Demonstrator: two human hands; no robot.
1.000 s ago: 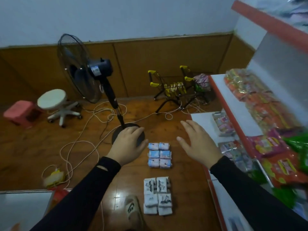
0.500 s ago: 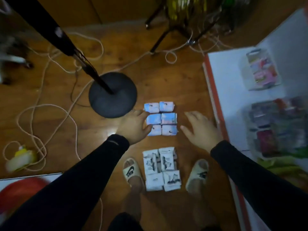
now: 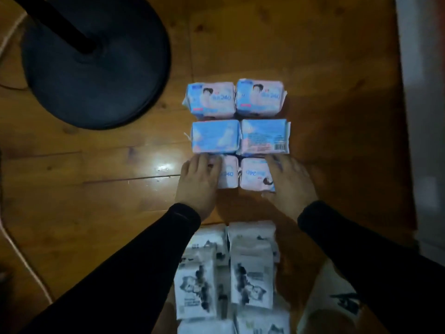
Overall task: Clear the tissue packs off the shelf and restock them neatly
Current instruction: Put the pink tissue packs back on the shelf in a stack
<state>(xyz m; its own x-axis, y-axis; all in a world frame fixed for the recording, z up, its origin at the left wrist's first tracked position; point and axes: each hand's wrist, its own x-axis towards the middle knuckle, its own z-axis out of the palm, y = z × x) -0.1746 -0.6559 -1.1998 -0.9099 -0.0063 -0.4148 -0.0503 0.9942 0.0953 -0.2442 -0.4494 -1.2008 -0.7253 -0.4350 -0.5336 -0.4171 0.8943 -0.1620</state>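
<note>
Several blue-and-pink tissue packs (image 3: pixel 215 136) lie on the wooden floor in a two-wide block of three rows. My left hand (image 3: pixel 197 184) lies over the left side of the nearest left pack (image 3: pixel 228 172), fingers curved onto it. My right hand (image 3: pixel 291 184) covers the right side of the nearest right pack (image 3: pixel 254 175), with the thumb at its near edge. Closer to me is a second block of white tissue packs (image 3: pixel 250 268) with black ink drawings, partly hidden by my sleeves.
The round black base of a standing fan (image 3: pixel 96 63) sits on the floor at upper left, close to the blue packs. A white cable (image 3: pixel 24 261) runs along the left edge. The pale shelf edge (image 3: pixel 421 92) rises at right. A slipper (image 3: pixel 337 297) shows at lower right.
My view has dropped close to the floor. Both hands have come inward from beside the blue block and now lie on its nearest two packs.
</note>
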